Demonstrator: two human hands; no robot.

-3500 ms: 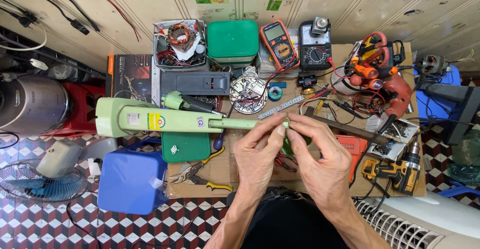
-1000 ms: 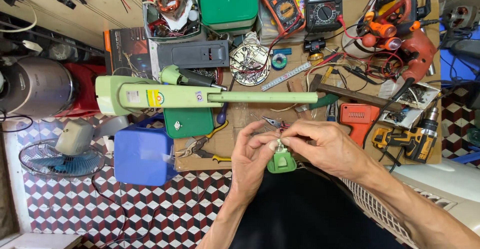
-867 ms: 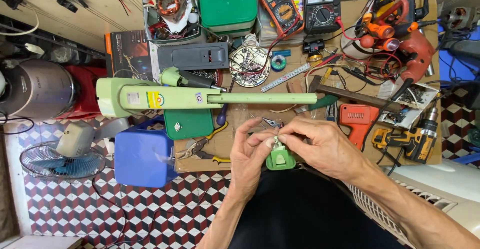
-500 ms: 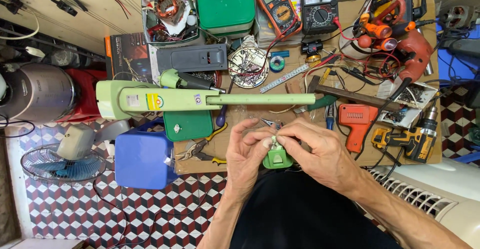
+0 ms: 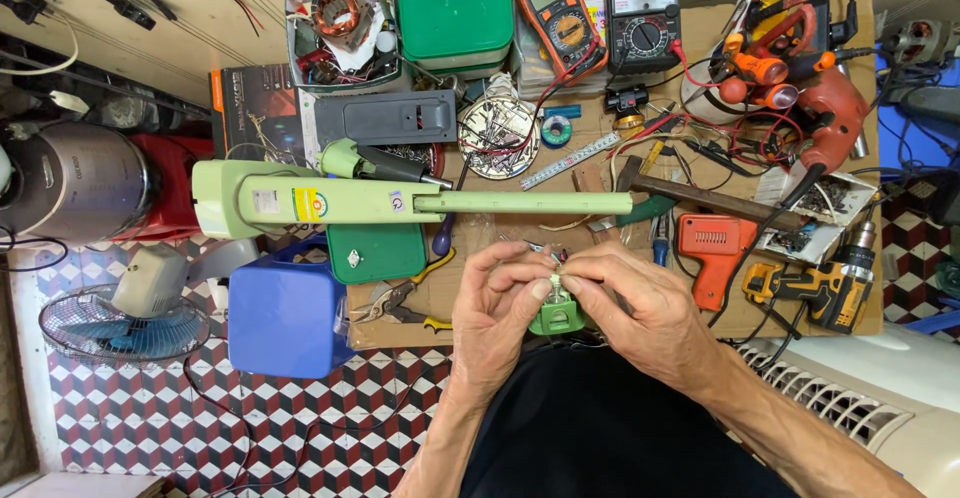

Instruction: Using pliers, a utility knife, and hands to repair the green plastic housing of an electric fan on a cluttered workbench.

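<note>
Small green plastic part (image 5: 557, 316) pinched between both hands at the near edge of the cardboard-covered bench (image 5: 400, 330), just above the dark lap. Left hand (image 5: 495, 308) curled against its left side, right hand (image 5: 640, 308) against its right, fingertips of both meeting over its top around a small pale metal piece; both hands closed on the part, touching one another. Only the lower body of the part visible below the fingers, so no telling its long axis or which way it points.

Just beyond the hands, a long pale green fan housing (image 5: 400, 201) lying flat, long axis running left to right, wide end at left, slim tube ending near a hammer (image 5: 700, 196) at right. Green box (image 5: 377, 252) and pliers (image 5: 400, 303) to the left of the left hand, blue plastic stool (image 5: 285, 320) further left. Orange glue gun (image 5: 712, 253) and yellow cordless drill (image 5: 815, 288) to the right of the right hand. Far across the bench: orange multimeter (image 5: 562, 18), black analogue meter (image 5: 648, 28), green lidded tub (image 5: 455, 18), red drill (image 5: 830, 118) amid tangled leads. Nothing between hands and part; fan housing well clear of the fingers.
</note>
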